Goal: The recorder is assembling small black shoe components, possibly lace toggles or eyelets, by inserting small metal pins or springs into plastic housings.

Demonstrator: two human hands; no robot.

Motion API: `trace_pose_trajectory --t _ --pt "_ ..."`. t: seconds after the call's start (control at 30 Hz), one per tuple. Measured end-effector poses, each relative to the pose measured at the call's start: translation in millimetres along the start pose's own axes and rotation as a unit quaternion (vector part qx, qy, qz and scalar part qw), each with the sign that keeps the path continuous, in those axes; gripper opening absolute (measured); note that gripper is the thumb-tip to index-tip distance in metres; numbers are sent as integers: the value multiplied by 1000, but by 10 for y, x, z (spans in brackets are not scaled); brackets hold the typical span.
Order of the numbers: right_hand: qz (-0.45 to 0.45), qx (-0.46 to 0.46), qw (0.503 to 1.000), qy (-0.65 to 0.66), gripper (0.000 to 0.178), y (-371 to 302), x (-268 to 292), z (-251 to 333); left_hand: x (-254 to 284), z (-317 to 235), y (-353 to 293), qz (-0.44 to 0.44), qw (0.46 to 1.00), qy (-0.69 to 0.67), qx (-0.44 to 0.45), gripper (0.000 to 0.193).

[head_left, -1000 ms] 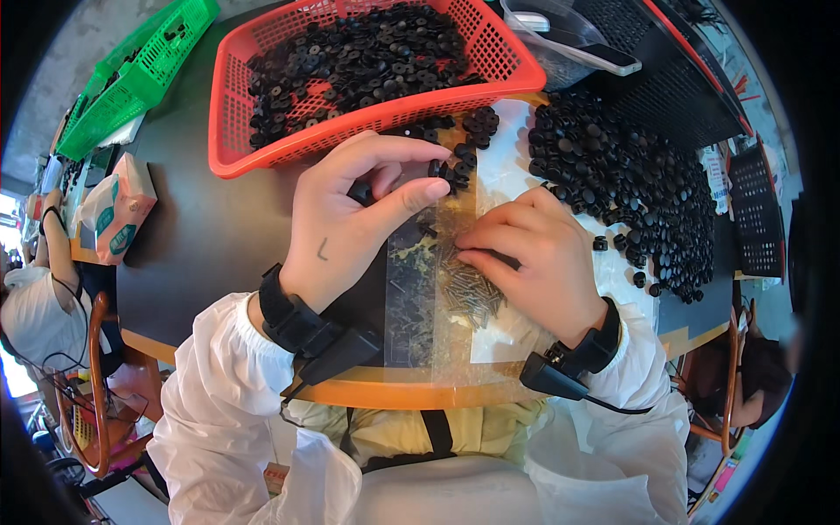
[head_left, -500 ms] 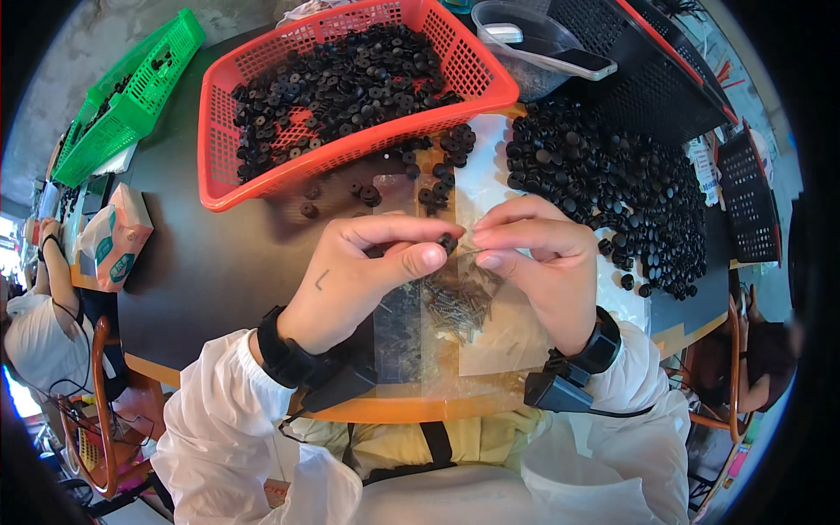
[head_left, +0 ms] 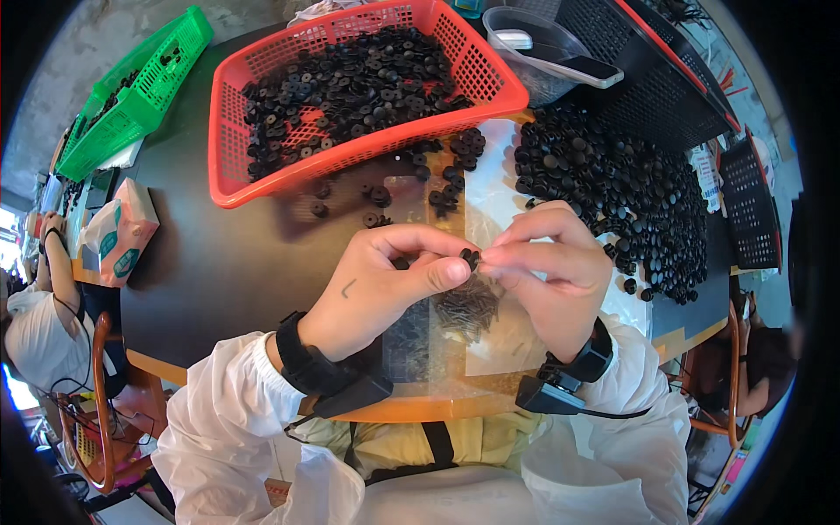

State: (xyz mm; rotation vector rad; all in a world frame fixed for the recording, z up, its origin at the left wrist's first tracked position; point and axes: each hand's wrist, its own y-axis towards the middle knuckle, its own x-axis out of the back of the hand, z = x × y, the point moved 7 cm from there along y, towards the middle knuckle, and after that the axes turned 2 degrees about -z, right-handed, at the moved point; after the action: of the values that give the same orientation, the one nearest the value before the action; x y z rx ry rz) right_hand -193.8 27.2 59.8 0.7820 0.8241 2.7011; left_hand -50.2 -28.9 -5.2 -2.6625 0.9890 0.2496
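Observation:
My left hand point(head_left: 372, 284) pinches a small round black plastic piece point(head_left: 471, 259) between thumb and forefinger. A second dark piece point(head_left: 400, 262) shows in the curl of its fingers. From the other side, my right hand point(head_left: 560, 280) has its thumb and fingertips pressed together right against the pinched piece. Whatever those fingertips hold is too small and covered to make out. Below the hands lies a heap of thin metal screws point(head_left: 466, 311) on clear plastic sheeting, partly hidden by my right fingers.
A red basket point(head_left: 367, 144) of black discs stands at the back. Several loose discs point(head_left: 379, 196) lie before it. Black round pieces point(head_left: 612, 188) are piled at right, near black crates point(head_left: 656, 79). A phone point(head_left: 582, 70) rests on a clear tub. Tissues point(head_left: 131, 232) and a co-worker point(head_left: 52, 332) are left.
Both hands have shifted slightly right in the picture. The right fingertips have come up against the black piece, closing the small gap between the hands.

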Motion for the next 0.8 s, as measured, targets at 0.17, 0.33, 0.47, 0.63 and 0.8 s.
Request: trace_pose_trajectory --t 0.17,0.33,0.47,0.63,0.8 --pt "15 87 995 -52 27 5 2 136 -29 -13 -5 39 999 -25 -5 31" --pt "10 67 998 21 30 8 15 31 -71 -32 -6 77 996 -43 -6 33" --pt "23 97 994 -39 31 4 -12 70 -53 34 27 65 997 -27 -19 36" --pt "19 62 998 -25 39 68 -20 98 -79 -8 -12 96 994 -38 -33 37" --pt "67 73 994 42 38 45 -73 41 -162 -24 -12 117 993 -13 8 40"
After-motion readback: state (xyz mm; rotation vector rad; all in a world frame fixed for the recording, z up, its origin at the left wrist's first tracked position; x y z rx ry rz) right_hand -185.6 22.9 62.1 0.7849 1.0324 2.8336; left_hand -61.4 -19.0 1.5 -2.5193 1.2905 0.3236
